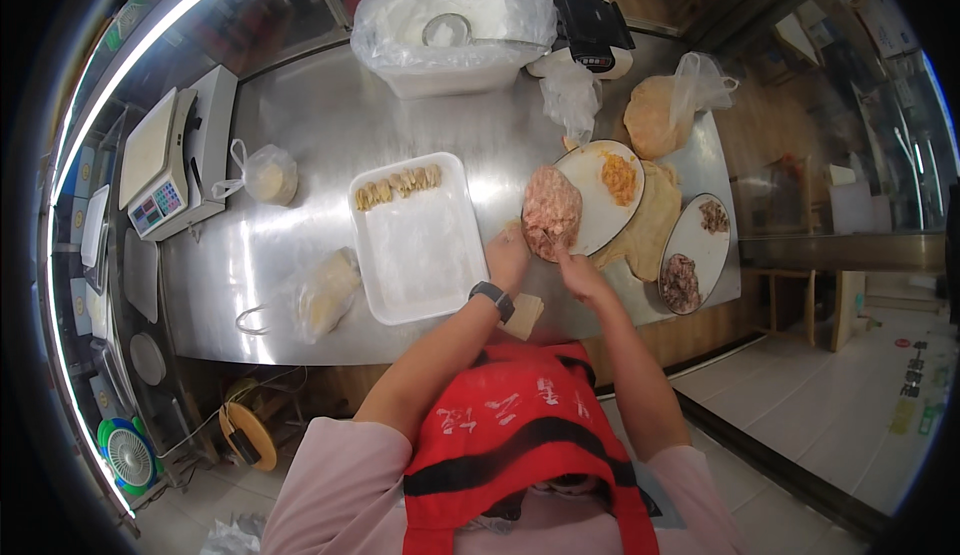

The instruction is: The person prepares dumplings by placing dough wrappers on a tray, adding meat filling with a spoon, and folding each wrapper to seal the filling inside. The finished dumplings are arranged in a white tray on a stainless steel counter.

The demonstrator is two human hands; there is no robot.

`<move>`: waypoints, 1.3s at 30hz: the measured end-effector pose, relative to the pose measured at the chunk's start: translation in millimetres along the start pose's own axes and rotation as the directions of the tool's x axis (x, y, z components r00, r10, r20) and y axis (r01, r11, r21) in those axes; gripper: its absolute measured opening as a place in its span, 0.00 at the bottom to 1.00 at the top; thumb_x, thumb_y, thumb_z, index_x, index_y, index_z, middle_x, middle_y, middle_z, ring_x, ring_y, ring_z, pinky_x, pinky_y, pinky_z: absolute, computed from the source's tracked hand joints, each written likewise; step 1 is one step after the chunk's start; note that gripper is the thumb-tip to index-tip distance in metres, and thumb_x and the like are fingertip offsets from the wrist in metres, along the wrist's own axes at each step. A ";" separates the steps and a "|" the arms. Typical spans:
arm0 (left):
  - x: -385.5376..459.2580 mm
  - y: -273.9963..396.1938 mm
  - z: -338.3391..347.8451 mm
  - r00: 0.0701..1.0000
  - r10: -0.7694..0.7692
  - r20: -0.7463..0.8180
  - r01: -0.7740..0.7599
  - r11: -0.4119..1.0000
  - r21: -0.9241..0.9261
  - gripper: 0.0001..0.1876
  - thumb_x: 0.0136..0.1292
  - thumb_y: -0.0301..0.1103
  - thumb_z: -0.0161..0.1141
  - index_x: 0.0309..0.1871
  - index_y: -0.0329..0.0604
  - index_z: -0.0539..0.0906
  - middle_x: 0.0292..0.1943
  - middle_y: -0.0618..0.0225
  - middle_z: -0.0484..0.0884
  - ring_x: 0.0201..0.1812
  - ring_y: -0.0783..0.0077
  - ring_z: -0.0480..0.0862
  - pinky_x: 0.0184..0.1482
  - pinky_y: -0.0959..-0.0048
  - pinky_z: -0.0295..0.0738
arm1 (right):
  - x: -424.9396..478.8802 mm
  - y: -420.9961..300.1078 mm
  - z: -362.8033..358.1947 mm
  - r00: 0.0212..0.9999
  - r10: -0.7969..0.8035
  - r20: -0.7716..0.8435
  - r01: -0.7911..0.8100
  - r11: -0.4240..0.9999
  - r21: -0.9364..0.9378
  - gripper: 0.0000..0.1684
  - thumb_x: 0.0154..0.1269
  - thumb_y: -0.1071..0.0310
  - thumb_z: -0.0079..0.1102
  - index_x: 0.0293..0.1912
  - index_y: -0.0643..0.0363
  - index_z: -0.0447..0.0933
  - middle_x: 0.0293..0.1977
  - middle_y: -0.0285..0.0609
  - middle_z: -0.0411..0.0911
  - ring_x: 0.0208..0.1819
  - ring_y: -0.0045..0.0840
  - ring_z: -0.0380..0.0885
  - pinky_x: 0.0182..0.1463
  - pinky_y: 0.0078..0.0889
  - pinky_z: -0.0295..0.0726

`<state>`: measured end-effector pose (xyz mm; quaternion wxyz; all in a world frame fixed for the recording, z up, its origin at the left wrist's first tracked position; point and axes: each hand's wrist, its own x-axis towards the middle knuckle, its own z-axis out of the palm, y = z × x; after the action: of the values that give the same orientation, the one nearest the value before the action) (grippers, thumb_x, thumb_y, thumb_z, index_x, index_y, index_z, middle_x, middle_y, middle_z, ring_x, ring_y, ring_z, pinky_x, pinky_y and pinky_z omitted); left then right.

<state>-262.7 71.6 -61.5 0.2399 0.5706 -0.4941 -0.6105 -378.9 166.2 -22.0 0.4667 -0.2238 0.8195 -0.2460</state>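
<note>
My left hand (510, 256), with a watch on its wrist, is at the left edge of a mound of minced meat (553, 202); a small pale piece, perhaps a wrapper, shows at its fingers. My right hand (580, 276) touches the lower end of the meat, and a thin tool seems to stick out from its fingers. The meat lies on an oval plate (592, 232) beside orange shredded filling (619, 178). A stack of square wrappers (523, 316) sits below my left wrist. Left of my hands, a white tray (416, 262) holds a row of folded dumplings (397, 186).
At the right, a second oval plate (697, 270) bears dark meat near a tan cloth (652, 225). Bagged food (660, 116) lies behind. A lined flour tub (450, 78) stands at the back, a scale (157, 157) at the left, and plastic bags (326, 296) beside the tray.
</note>
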 end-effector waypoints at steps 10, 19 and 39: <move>-14.4 21.5 9.9 0.973 -0.200 0.111 0.219 0.955 -0.198 0.19 0.71 0.40 0.49 0.43 0.28 0.81 0.32 0.65 0.81 0.33 0.75 0.77 0.35 0.70 0.72 | -16.0 -36.5 -13.7 0.933 0.246 0.264 -0.277 0.957 0.087 0.34 0.69 0.32 0.35 0.30 0.54 0.67 0.14 0.30 0.56 0.11 0.16 0.50 0.15 0.27 0.46; 0.3 0.0 6.7 0.935 -0.252 0.250 0.339 0.843 -0.418 0.17 0.72 0.37 0.47 0.51 0.31 0.76 0.43 0.62 0.80 0.40 0.70 0.80 0.42 0.68 0.77 | -8.0 -30.5 -0.4 0.884 0.294 0.363 -0.367 0.918 0.149 0.33 0.68 0.30 0.32 0.22 0.47 0.58 0.11 0.25 0.49 0.10 0.13 0.43 0.14 0.23 0.38; -14.0 -2.3 -43.9 0.812 -0.298 0.502 0.583 0.449 -0.676 0.20 0.77 0.40 0.37 0.58 0.32 0.69 0.52 0.55 0.78 0.53 0.57 0.79 0.59 0.60 0.76 | -52.3 10.2 32.6 0.959 -0.260 0.111 0.259 0.966 0.027 0.34 0.73 0.42 0.40 0.29 0.64 0.74 0.19 0.46 0.73 0.23 0.33 0.74 0.30 0.36 0.72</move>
<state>-217.8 70.1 -51.0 0.2211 0.4027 -0.0238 -0.8879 -327.5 199.0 -8.4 0.4778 -0.3401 0.7536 -0.2969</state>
